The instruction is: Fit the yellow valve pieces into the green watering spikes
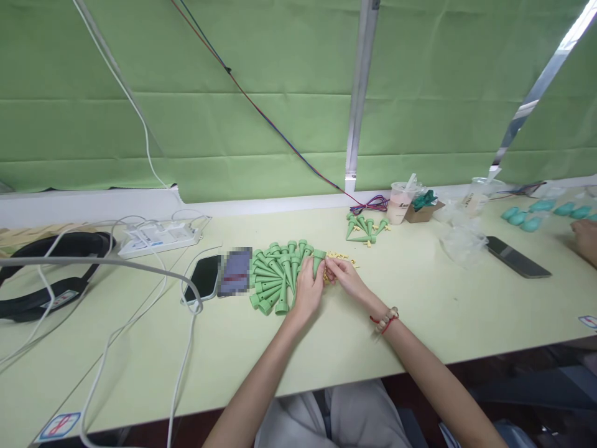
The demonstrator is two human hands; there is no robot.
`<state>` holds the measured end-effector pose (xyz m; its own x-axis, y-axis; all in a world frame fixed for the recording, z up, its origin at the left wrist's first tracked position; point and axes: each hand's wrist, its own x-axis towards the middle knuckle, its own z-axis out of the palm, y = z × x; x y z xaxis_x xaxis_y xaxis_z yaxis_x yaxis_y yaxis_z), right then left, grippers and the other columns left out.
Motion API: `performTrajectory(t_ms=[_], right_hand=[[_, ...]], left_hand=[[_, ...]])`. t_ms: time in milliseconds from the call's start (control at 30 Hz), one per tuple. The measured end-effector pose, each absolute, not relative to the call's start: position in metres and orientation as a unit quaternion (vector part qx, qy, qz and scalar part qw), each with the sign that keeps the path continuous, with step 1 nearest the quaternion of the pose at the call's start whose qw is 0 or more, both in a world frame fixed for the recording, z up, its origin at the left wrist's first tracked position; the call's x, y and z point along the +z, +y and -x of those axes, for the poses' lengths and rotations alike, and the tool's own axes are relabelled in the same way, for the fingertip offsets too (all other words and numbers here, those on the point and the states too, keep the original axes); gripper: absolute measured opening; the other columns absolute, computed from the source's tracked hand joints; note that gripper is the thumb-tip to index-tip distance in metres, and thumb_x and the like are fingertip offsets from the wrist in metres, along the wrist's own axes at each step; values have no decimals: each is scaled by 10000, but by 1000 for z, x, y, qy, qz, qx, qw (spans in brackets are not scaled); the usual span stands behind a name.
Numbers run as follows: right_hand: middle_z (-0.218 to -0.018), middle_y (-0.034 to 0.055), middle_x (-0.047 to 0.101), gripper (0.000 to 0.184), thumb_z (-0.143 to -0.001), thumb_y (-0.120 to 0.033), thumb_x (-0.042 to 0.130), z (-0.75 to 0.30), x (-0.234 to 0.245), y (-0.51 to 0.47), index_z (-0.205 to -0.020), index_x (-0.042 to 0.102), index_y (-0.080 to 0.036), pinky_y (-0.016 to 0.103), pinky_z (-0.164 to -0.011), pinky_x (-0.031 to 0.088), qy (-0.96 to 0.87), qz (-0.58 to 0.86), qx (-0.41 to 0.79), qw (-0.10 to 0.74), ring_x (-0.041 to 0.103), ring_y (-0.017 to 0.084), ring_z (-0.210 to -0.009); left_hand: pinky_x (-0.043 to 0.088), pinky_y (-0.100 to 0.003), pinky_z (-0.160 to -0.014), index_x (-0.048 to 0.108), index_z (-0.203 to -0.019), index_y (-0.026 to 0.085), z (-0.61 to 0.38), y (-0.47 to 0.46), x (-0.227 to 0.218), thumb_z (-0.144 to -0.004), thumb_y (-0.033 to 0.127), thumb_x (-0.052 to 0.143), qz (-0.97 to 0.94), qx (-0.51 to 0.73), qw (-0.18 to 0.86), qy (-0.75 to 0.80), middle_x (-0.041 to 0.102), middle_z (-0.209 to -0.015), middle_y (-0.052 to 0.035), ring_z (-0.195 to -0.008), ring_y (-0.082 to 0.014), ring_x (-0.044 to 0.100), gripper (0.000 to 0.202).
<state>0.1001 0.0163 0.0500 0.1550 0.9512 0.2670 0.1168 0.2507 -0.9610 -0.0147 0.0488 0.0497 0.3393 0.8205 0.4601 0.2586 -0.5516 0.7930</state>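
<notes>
My left hand (308, 292) is closed around a green plastic watering spike (319, 255), its wide end facing up. Fingers of my right hand (346, 277) are pinched against the side of that spike; whatever lies between the fingertips is hidden. Left of my hands spreads a pile of similar green spikes (270, 274), partly covered by my left hand. Small yellow plastic pieces (338, 256) lie scattered behind and beneath my right hand. Farther back is a smaller group of green spikes (368, 226) with yellow pieces fitted or lying against them.
Left of the pile lie a phone (205, 279), a dark pouch-like item (236, 272), white cables and a power strip (161, 239). Behind stand a drink cup (399, 204) and a small box (423, 211). Rightward are another phone (517, 256), teal pieces (529, 223) and another person's hand (585, 238).
</notes>
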Motion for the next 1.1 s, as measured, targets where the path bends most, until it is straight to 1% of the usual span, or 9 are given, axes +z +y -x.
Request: performTrajectory(t_ms=[167, 267, 367, 467, 533, 667, 800, 900, 1100], right_hand=[[-484, -41, 333, 478, -828, -566, 417, -100, 53, 11, -516, 369, -207, 260, -491, 261, -570, 542, 248, 565, 320, 108, -476], [-481, -38, 326, 482, -839, -548, 404, -102, 55, 10, -502, 360, -206, 260, -492, 262, -583, 546, 244, 549, 319, 110, -476], [-492, -30, 398, 460, -848, -536, 391, -104, 56, 9, -527, 414, -208, 260, -501, 299, -583, 543, 248, 550, 377, 119, -481], [-636, -8, 552, 311, -802, -504, 504, -106, 54, 10, -705, 553, -213, 261, -518, 351, -563, 549, 237, 571, 468, 131, -525], [-784, 23, 621, 261, -757, -470, 583, -107, 52, 11, -831, 603, -220, 269, -540, 384, -554, 551, 226, 581, 515, 143, -571], [-922, 62, 646, 230, -788, -426, 566, -110, 47, 14, -872, 643, -225, 296, -635, 425, -573, 541, 204, 580, 562, 170, -682], [-873, 58, 618, 200, -828, -390, 524, -113, 47, 13, -880, 625, -225, 305, -689, 408, -618, 537, 170, 548, 555, 181, -742], [-787, 44, 565, 198, -841, -396, 503, -114, 50, 10, -824, 596, -222, 304, -685, 380, -646, 537, 147, 522, 525, 185, -729], [-635, 19, 480, 375, -881, -469, 378, -109, 55, 7, -610, 463, -224, 306, -632, 335, -645, 556, 136, 506, 441, 174, -613]], left_hand=[[403, -250, -453, 499, -805, 197, 10, 51, 44, -822, 614, 339, -667, 402, 528, 339, 519, -633, -20, -492, -125, 533, 447], [382, -241, -406, 527, -832, 183, 10, 53, 47, -773, 668, 366, -631, 371, 588, 344, 537, -595, -29, -479, -136, 552, 515], [386, -240, -406, 557, -832, 183, 11, 55, 53, -758, 677, 386, -604, 378, 611, 345, 569, -602, -38, -474, -131, 558, 529], [366, -236, -387, 574, -858, 181, 13, 55, 55, -779, 668, 363, -569, 403, 622, 356, 541, -511, -15, -405, -113, 517, 536], [317, -225, -356, 575, -847, 180, 14, 55, 55, -785, 658, 371, -557, 410, 621, 367, 462, -404, 22, -336, -95, 445, 523], [168, -204, -306, 573, -798, 180, 16, 54, 57, -761, 675, 397, -541, 400, 638, 374, 358, -340, 59, -266, -53, 279, 527], [92, -202, -294, 569, -745, 165, 17, 52, 62, -739, 698, 397, -533, 360, 668, 374, 367, -343, 51, -254, -34, 228, 560], [89, -207, -289, 561, -726, 161, 17, 49, 63, -761, 649, 428, -544, 350, 668, 369, 360, -316, 54, -245, -35, 220, 506], [279, -196, -324, 517, -709, 161, 11, 46, 57, -791, 582, 449, -563, 369, 665, 324, 423, -373, 47, -299, -64, 369, 434]])
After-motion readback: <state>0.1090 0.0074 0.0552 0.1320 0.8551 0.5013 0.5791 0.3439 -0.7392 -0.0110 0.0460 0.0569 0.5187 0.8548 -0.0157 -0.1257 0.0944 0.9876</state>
